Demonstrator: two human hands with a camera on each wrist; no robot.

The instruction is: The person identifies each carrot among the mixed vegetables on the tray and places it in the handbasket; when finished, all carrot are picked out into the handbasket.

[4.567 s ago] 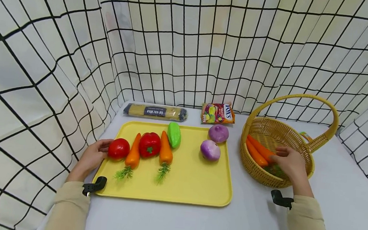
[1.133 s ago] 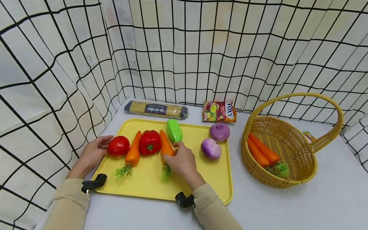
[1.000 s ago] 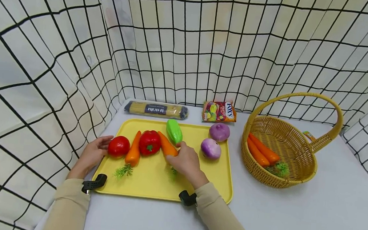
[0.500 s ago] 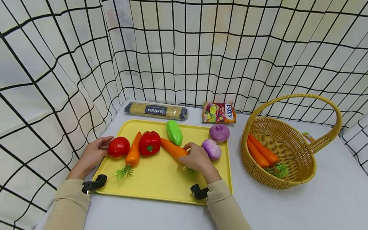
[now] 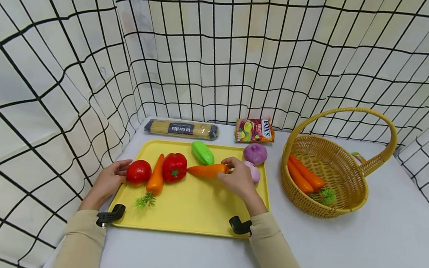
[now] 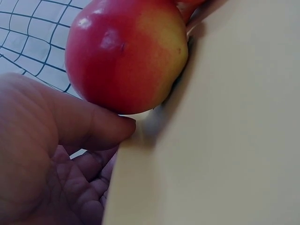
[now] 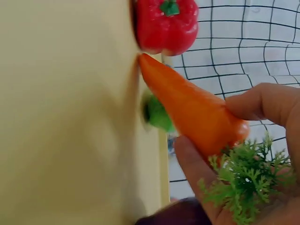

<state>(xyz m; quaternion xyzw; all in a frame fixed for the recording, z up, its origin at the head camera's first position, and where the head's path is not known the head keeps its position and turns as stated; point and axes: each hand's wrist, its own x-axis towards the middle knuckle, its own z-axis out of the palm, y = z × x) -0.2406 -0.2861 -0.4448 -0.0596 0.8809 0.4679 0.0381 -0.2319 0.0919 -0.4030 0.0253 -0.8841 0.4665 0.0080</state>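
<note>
My right hand (image 5: 238, 179) pinches an orange toy carrot (image 5: 207, 170) at its thick end, thumb and fingers on either side. Its green leaves (image 7: 246, 180) hang by the palm in the right wrist view. The carrot's thin tip points left, right by the red bell pepper (image 5: 175, 167). At the left edge of the yellow tray (image 5: 176, 220), my left hand (image 5: 108, 181) grips the rim, thumb (image 6: 101, 129) above and fingers partly hidden behind it. Beside that thumb sits a round red fruit (image 6: 126, 51) shading to yellow. Another carrot (image 5: 155, 180) lies between fruit and pepper.
A green vegetable (image 5: 203, 152) and two purple onions, one (image 5: 255, 153) behind the other, lie on the tray. A spaghetti pack (image 5: 181, 129) and a candy bag (image 5: 254, 130) lie behind it. To the right stands a handled wicker basket (image 5: 344, 158) holding two carrots (image 5: 304, 174). Netting surrounds the table.
My right hand has left the basket, taken hold of the carrot on the tray and swung its leafy end rightward, so it lies crosswise. The green vegetable has turned slightly. My left hand stays put.
</note>
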